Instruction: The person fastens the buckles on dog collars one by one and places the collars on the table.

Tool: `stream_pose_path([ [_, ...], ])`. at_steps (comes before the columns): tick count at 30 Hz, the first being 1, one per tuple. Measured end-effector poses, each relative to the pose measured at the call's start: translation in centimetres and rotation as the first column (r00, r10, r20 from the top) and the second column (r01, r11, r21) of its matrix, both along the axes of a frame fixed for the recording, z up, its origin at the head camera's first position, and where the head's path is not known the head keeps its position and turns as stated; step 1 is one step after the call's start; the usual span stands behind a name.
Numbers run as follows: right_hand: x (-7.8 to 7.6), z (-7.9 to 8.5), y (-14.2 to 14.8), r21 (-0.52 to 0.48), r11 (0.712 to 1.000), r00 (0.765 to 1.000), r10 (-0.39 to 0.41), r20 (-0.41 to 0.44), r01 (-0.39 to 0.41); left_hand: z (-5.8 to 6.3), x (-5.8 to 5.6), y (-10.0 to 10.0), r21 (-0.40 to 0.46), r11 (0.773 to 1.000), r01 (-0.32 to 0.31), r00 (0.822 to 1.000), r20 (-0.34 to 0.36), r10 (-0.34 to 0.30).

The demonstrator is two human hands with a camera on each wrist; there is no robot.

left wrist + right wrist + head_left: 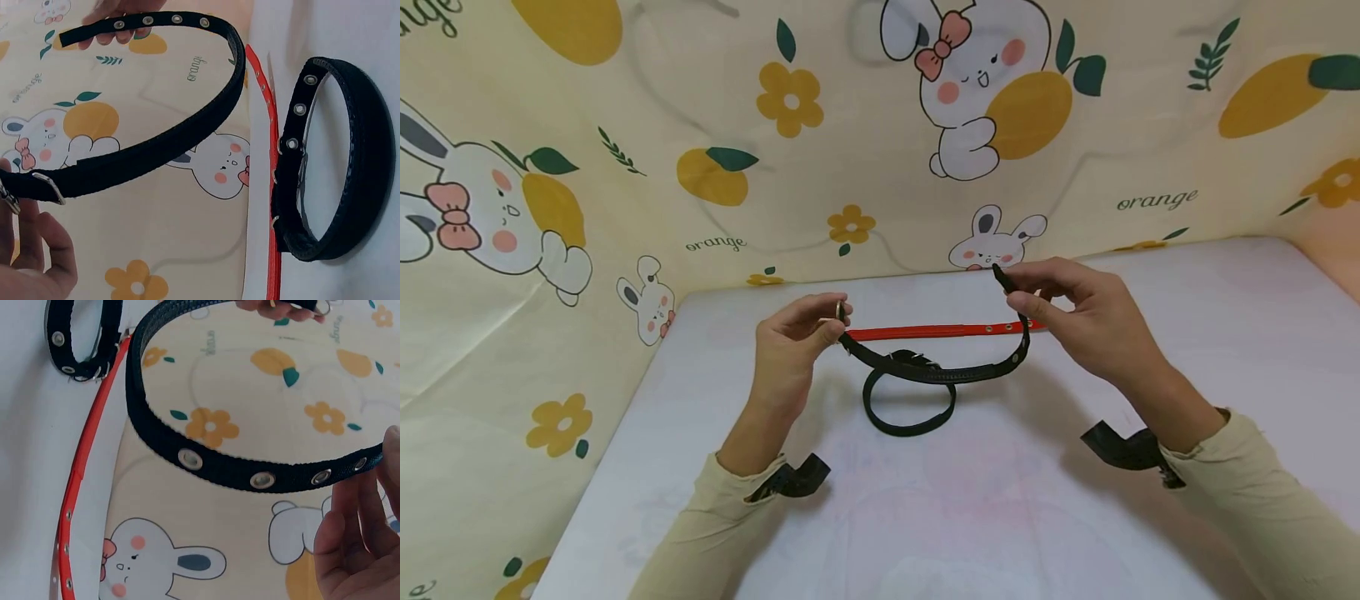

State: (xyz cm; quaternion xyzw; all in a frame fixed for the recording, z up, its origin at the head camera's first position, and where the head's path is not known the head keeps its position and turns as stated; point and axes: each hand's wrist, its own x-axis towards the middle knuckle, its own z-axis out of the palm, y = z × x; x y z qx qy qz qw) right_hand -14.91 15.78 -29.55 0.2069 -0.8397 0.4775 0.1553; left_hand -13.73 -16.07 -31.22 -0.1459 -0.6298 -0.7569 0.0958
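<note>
A black pet collar (pixel 955 377) hangs in a sagging curve between my two hands, above the table. My left hand (pixel 786 354) pinches its buckle end; the metal buckle (pixel 9 199) and a square metal loop (pixel 50 187) show in the left wrist view. The other end, with a row of metal eyelets (pixel 262 480), is pinched between thumb and fingers of my right hand (pixel 1093 325). Below it, a second black collar (pixel 910 431) stands on the table, fastened into a ring. Behind that lies a red collar (pixel 925 332), stretched out straight.
The white tabletop (pixel 925 517) ends at a backdrop (pixel 865 167) printed with rabbits and oranges. Black straps (pixel 1120 447) stick out from both sleeve cuffs.
</note>
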Motion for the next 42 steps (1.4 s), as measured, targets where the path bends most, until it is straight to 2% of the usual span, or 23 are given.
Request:
stream_pose_path([
  [6, 0.7, 0.3, -0.8, 0.001, 0.999, 0.997, 0.051, -0.066, -0.051, 0.3, 0.5, 0.4, -0.084, 0.996, 0.005, 0.997, -0.074, -0.011],
  [15, 1.1, 0.1, -1.9, 0.032, 0.992, 0.984, 0.125, -0.125, -0.122, 0.3, 1.2, 1.4, -0.225, 0.973, -0.059, 0.981, -0.195, 0.014],
  [22, 1.6, -0.2, -2.7, 0.077, 0.986, 0.985, 0.152, -0.084, -0.146, 0.1, 1.5, 2.1, -0.266, 0.961, -0.081, 0.973, -0.229, 0.019],
  [30, 2.0, -0.8, -3.2, 0.133, 0.986, 0.992, 0.107, -0.07, -0.098, -0.4, 1.8, 3.0, -0.326, 0.94, -0.1, 0.969, -0.246, 0.017],
  [36, 2.0, -1.0, -3.4, 0.137, 0.979, 0.976, 0.168, -0.138, -0.149, -0.5, 1.7, 3.4, -0.321, 0.944, -0.076, 0.953, -0.302, -0.026],
  [42, 2.4, -1.0, -3.7, 0.161, 0.972, 0.973, 0.192, -0.131, -0.17, -0.6, 1.8, 3.6, -0.311, 0.95, -0.038, 0.955, -0.292, -0.058],
])
